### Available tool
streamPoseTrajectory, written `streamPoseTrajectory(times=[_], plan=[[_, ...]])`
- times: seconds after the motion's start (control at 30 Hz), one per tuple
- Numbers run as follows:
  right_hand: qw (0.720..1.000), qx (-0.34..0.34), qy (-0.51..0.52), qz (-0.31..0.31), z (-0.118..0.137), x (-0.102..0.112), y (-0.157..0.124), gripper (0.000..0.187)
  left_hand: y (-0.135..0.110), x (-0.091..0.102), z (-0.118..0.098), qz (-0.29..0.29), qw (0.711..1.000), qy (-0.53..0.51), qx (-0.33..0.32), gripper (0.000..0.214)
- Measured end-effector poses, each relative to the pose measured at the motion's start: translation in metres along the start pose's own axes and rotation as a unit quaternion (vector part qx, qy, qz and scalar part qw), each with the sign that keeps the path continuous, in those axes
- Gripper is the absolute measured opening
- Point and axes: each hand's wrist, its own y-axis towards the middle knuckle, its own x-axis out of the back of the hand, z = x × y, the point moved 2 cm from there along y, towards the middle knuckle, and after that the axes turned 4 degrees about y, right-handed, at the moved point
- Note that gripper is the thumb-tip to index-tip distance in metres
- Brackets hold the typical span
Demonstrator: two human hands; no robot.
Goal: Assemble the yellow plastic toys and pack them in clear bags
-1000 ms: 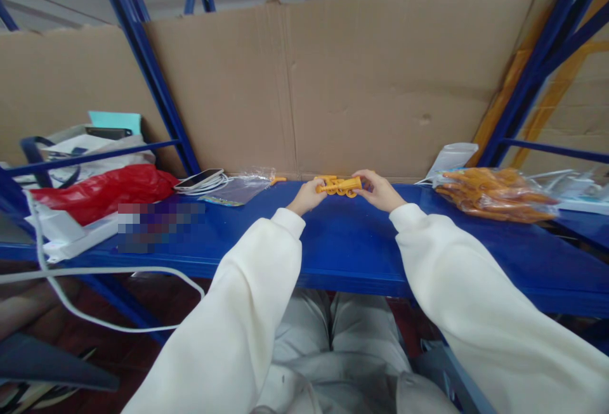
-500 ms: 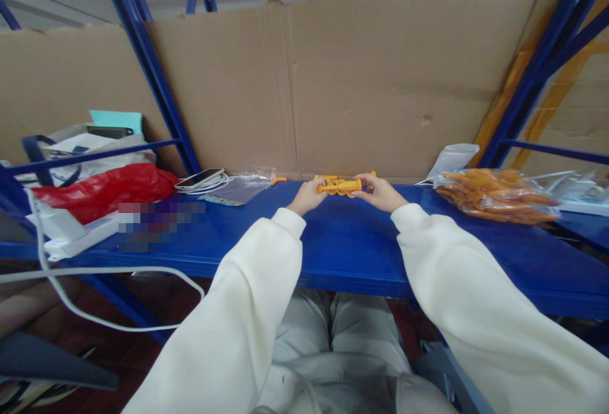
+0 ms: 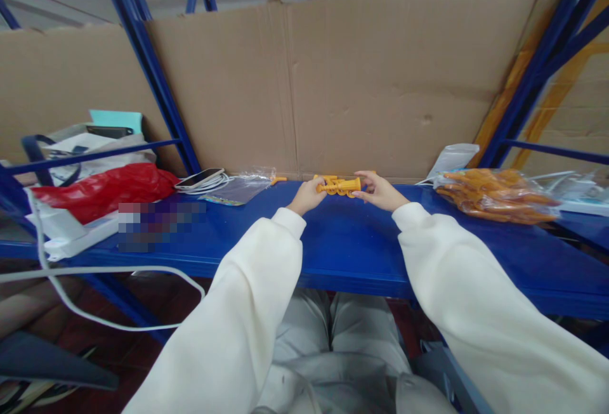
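Note:
Between my hands, just above the blue shelf top, is an orange plastic tube-like piece with a flared right end and ring-like parts along its lower side. My left hand pinches its left end. My right hand has its thumb and fingers at the flared right end, gripping it. More orange plastic shows just behind the piece and behind my right fingers; whether it is joined to it I cannot tell.
To the left lie a clear plastic bag, a phone with white cable, a red bag and a white power strip. A bag of orange parts lies at right. A cardboard wall closes the back.
My right fingers have shifted slightly at the flared end, and less orange plastic shows behind them. My left hand and the orange piece have stayed nearly in place.

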Motion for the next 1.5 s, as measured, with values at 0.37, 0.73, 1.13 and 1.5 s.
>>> streamPoseTrajectory(times=[0.37, 0.73, 1.13, 1.5], plan=[[0.998, -0.055, 0.041, 0.007, 0.033, 0.0, -0.007, 0.06, -0.002, 0.005, 0.0, -0.018, 0.996, 0.073, -0.042, 0.007], [0.989, -0.109, 0.097, -0.006, 0.027, -0.009, -0.005, 0.048, -0.004, 0.008, -0.006, -0.007, 0.994, 0.106, -0.009, 0.013], [0.987, -0.136, 0.08, -0.02, 0.037, -0.007, -0.009, 0.066, -0.006, 0.004, -0.009, -0.01, 0.994, 0.105, -0.029, 0.016], [0.981, -0.141, 0.136, 0.008, 0.034, -0.013, -0.007, 0.052, -0.005, 0.003, -0.007, -0.015, 0.995, 0.102, -0.012, 0.016]])
